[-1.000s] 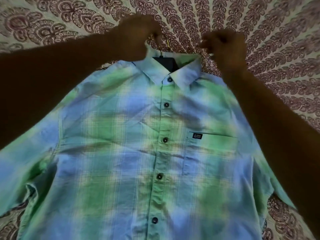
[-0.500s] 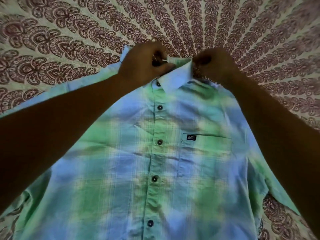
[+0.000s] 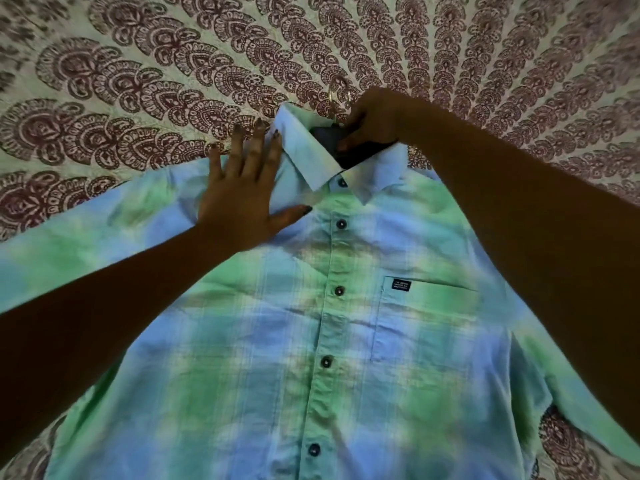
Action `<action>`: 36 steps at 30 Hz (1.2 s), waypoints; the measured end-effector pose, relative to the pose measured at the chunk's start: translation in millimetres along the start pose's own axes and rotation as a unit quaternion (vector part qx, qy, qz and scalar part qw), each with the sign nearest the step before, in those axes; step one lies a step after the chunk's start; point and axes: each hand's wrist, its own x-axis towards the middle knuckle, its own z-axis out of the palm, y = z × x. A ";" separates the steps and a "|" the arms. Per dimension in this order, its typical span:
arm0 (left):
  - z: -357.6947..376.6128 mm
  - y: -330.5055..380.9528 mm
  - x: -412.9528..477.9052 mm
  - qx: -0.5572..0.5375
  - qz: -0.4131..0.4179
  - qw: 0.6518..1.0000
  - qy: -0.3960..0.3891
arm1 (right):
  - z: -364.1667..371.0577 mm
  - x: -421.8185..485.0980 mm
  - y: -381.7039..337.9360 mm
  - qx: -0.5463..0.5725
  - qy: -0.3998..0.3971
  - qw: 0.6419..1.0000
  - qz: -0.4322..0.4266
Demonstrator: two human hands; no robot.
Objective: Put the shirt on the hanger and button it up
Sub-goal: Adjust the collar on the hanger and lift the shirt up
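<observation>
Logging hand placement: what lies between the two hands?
Head view: one wing of the shirt collar lies between the left hand, flat on the fabric, and the right hand gripping at the neck opening.

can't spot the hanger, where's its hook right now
Head view, top centre: the hook lies on the patterned sheet just above the shirt collar, beside the right hand.

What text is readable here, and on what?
Small dark rectangular label, at the top corner of the chest pocket of the green-and-blue plaid cotton shirt: about three lines of white print, too small and blurred to read.
No other words, numbers or signs are visible.
</observation>
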 end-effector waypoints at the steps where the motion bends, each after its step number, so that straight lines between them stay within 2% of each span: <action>1: -0.5 0.8 0.2 0.009 0.008 1.000 0.003 | -4.3 -1.3 0.2 -0.003 0.009 1.000 0.000; 5: -5.7 -4.0 4.3 0.027 0.020 0.999 0.005 | -24.9 -7.2 9.5 0.053 0.038 0.997 0.034; 8: -12.9 -10.7 -1.6 0.016 0.009 1.000 -0.001 | -33.0 -16.7 9.6 0.084 0.044 0.995 0.020; 13: -36.7 -32.3 -14.6 -0.091 -0.076 0.993 -0.025 | -49.9 -43.7 1.0 0.175 0.081 0.981 -0.008; 16: -54.7 -53.1 -21.2 -0.206 -0.162 0.964 -0.052 | -64.6 -70.3 -9.0 0.197 0.079 0.977 -0.030; 19: -82.2 -66.3 -39.9 -0.200 -0.186 0.958 -0.086 | -77.1 -105.0 -22.0 0.205 0.096 0.973 -0.052; 25: -164.4 -58.1 -81.9 -0.232 -0.176 0.955 -0.058 | -114.2 -193.8 -53.3 0.223 0.150 0.956 -0.114; 30: -258.5 -49.3 -116.6 -0.236 -0.098 0.965 -0.063 | -155.3 -292.1 -90.4 0.226 0.183 0.947 -0.135; 33: -310.2 -43.0 -138.9 -0.311 -0.031 0.948 -0.052 | -174.4 -349.1 -119.5 0.191 0.220 0.946 -0.141; 36: -362.1 -26.8 -170.1 -0.378 -0.007 0.926 -0.014 | -188.8 -407.1 -158.0 0.159 0.241 0.946 -0.145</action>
